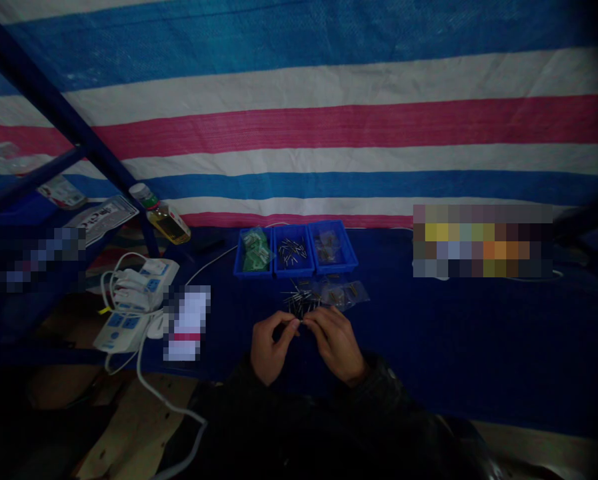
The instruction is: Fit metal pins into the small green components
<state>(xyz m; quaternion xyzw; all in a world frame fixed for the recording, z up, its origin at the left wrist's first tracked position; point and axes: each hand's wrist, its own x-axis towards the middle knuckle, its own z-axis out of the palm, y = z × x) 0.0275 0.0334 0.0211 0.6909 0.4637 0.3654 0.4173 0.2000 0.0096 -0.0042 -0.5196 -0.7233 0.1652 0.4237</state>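
My left hand (271,343) and my right hand (337,343) meet fingertip to fingertip over the blue table. Both are closed in a pinch around something small, mostly hidden by the fingers. Just beyond them lies a loose pile of thin dark metal pins (301,298). Beside the pile, to the right, clear plastic bags (346,295) hold small brownish pieces. Three blue bins stand in a row behind: the left bin (253,272) has green-and-white packets, the middle bin (293,270) has metal pins, and the right bin (351,257) has clear bags.
White power strips (123,333) with tangled cables stand at the left, near a blurred-out phone-like object (187,323). A bottle of yellowish liquid (166,220) leans by the blue metal frame (103,160). Striped sheeting (329,127) hangs behind. A pixelated patch covers the right rear.
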